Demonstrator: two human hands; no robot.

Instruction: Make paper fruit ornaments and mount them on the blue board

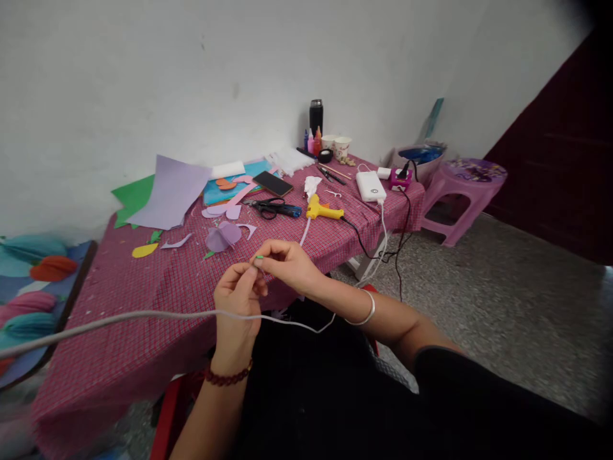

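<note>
My left hand [239, 295] and my right hand [288, 265] meet fingertip to fingertip above the table's front edge. Between the right thumb and forefinger is a small green piece [259, 257], perhaps paper; most of it is hidden. The left fingers are pinched just below it, and what they hold cannot be made out. Beyond the hands lies a folded purple paper shape [223, 237] on the cloth. A yellow glue gun [324, 209] rests to the right, and black-handled scissors [269, 207] lie behind.
A white cable [167, 314] crosses in front of my left wrist. The checked tablecloth [115, 281] carries purple sheets [170, 191], a phone [272, 183], a power bank [370, 186] and a black flask [316, 117]. Cords hang off the right edge near a pink stool [438, 198].
</note>
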